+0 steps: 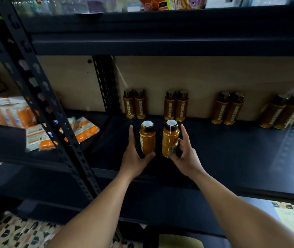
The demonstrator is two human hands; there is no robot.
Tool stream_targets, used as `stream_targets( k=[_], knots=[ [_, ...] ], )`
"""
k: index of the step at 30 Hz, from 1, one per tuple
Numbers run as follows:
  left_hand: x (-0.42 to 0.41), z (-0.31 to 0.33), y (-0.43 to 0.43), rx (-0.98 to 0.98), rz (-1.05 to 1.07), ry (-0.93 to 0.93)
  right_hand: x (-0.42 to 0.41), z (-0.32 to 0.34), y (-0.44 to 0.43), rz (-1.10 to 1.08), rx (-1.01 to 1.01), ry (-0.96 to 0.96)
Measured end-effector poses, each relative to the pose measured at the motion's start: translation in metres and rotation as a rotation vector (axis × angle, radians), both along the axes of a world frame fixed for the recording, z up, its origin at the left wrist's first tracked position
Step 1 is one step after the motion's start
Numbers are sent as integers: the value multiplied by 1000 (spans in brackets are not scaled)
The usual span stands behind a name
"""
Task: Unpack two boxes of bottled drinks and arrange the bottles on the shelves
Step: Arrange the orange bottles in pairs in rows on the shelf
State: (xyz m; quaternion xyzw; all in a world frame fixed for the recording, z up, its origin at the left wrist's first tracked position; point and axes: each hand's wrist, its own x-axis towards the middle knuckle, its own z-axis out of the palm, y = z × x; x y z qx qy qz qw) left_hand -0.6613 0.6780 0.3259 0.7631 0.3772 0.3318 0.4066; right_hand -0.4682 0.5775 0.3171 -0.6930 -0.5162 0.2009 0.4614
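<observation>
— What do the bottles (147, 140) look like they're made of?
— Glossy amber-brown plastic with smooth printed labels. The caps (147, 123) are dark, with pale shiny tops.
— And the shelf (232, 149)?
— A smooth, matt dark board on a perforated dark metal upright (40, 97). The back panel (196, 74) looks like plain matt cardboard. The packets (87, 128) are shiny plastic film.

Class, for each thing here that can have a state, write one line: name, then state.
left hand: grips left bottle
right hand: grips right bottle
left bottle: capped, upright, held
right bottle: capped, upright, held
back-row bottles: capped, standing, four pairs along the back wall
</observation>
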Motion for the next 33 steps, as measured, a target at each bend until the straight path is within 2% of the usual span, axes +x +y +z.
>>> stream_targets(
  k=[9, 16, 26, 33],
  knots=[
    [0, 0, -3, 21, -41, 30, -6, 5, -3, -1, 64, -148],
    [0, 1, -4, 0, -13, 46, -8, 5, 1, -86, 63, -107],
    [-2, 2, -5, -10, -25, 31, -3, -2, 0, -1, 28, -80],
    [-1, 2, -4, 5, -24, 45, -5, 0, 6, -61, 26, -61]
  ],
)
